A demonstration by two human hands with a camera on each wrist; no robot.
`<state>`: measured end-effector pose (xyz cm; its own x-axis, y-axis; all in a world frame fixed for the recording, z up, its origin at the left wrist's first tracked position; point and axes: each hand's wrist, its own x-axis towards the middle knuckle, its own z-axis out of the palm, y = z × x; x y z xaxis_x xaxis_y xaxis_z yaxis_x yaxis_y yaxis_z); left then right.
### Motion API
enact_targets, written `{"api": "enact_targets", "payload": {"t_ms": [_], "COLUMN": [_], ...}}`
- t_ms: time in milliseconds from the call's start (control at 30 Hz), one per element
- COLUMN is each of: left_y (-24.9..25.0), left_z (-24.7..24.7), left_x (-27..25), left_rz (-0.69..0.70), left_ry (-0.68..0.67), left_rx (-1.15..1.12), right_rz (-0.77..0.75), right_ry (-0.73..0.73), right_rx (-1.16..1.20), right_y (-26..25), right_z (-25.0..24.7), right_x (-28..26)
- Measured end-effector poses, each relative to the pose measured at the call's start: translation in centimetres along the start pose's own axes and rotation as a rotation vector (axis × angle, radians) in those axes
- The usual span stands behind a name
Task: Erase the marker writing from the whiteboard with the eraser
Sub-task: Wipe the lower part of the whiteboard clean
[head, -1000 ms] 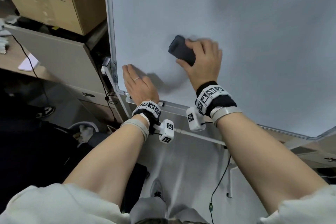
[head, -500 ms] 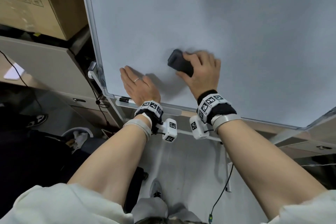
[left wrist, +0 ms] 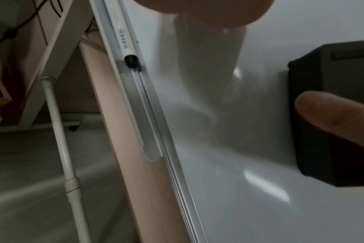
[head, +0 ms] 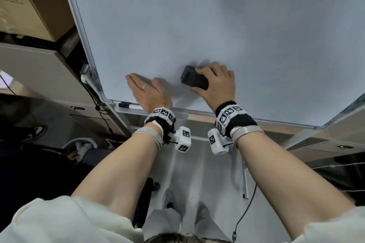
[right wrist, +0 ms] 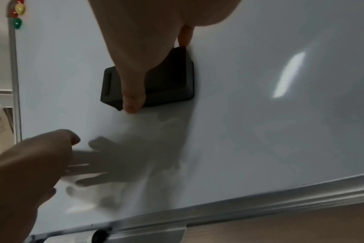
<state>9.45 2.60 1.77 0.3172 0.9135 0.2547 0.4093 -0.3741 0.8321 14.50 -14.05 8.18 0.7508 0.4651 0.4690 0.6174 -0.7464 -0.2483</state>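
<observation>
The whiteboard [head: 217,16] [left wrist: 229,197] [right wrist: 260,131] fills the upper part of the head view, and I see no marker writing on the part that shows. My right hand [head: 215,83] [right wrist: 135,65] grips a black eraser [head: 194,80] [left wrist: 330,115] [right wrist: 168,78] and holds it flat against the board near its lower middle. My left hand [head: 147,92] [right wrist: 31,161] lies flat on the board with straight fingers, to the left of the eraser and close to the bottom-left corner.
A marker [head: 128,105] [left wrist: 125,41] lies in the tray [left wrist: 150,144] under the board's bottom edge. Coloured magnets [right wrist: 18,14] sit at the board's left edge. A cardboard box [head: 25,0] stands on a cabinet [head: 39,71] to the left. Cables [head: 245,209] trail across the floor.
The eraser and my right hand have slid down the board toward its bottom edge. My left hand stays flat on the board. The head view has shifted.
</observation>
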Motion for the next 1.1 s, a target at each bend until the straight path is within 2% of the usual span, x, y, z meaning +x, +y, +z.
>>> {"api": "enact_targets", "payload": {"t_ms": [100, 200, 333, 500, 600, 733, 967, 1100], "left_y": [-0.2, -1.7, -4.0, -6.3, -7.5, -8.3, -7.6, -6.4], "left_z": [-1.2, -3.4, -5.7, -6.9, -7.0, -6.9, -7.0, -7.2], "left_x": [-0.8, -0.9, -0.6, -1.4, -2.0, -2.3, -2.4, -3.2], "left_rz": [-0.037, 0.001, -0.039, -0.116, -0.162, -0.205, -0.212, -0.204], "left_ry": [-0.126, -0.220, -0.242, -0.231, -0.259, -0.296, -0.330, -0.373], "left_rx": [-0.050, -0.086, -0.054, -0.006, 0.006, -0.009, 0.026, 0.052], "right_rz": [0.030, 0.082, 0.060, 0.162, 0.065, -0.010, 0.059, 0.037], "right_ry": [0.036, 0.005, -0.241, -0.414, -0.552, -0.686, -0.611, -0.622], "right_rx": [0.043, 0.076, 0.072, 0.242, 0.151, -0.020, 0.034, 0.006], "right_y": [-1.1, -2.4, -3.3, -4.6, -6.0, -6.8, -6.5, -6.4], "right_z": [-0.2, 0.6, 3.5, 4.1, 4.5, 6.1, 6.8, 5.8], "right_x": [0.5, 0.5, -2.3, -2.7, -1.9, -3.7, -5.4, -5.6]}}
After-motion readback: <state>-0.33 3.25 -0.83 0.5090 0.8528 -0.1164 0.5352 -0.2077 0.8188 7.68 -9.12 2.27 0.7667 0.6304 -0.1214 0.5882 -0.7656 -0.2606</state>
